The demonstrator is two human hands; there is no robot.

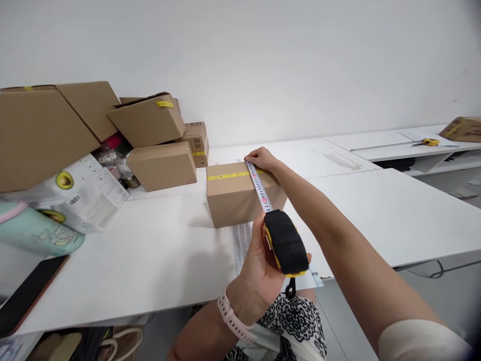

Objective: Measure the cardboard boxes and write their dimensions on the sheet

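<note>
My left hand (259,271), with a pink watch strap on its wrist, is closed around a black and yellow tape measure (286,243). The white blade (259,188) runs out of the case, away from me, across the top of a brown cardboard box (233,205). At the box's far top edge, the fingers of my right hand (262,158) pinch the blade's end. Yellow tape (225,176) crosses the top of the box. Beneath my left hand, a printed sheet (241,240) lies partly hidden on the white table (169,260).
Several cardboard boxes (161,168) are stacked on the left, beside a white avocado-print carton (93,200). A mint bottle (41,228) and a dark phone-like slab (30,291) lie near the left edge. Another tape measure (430,142) rests far right, its blade extended.
</note>
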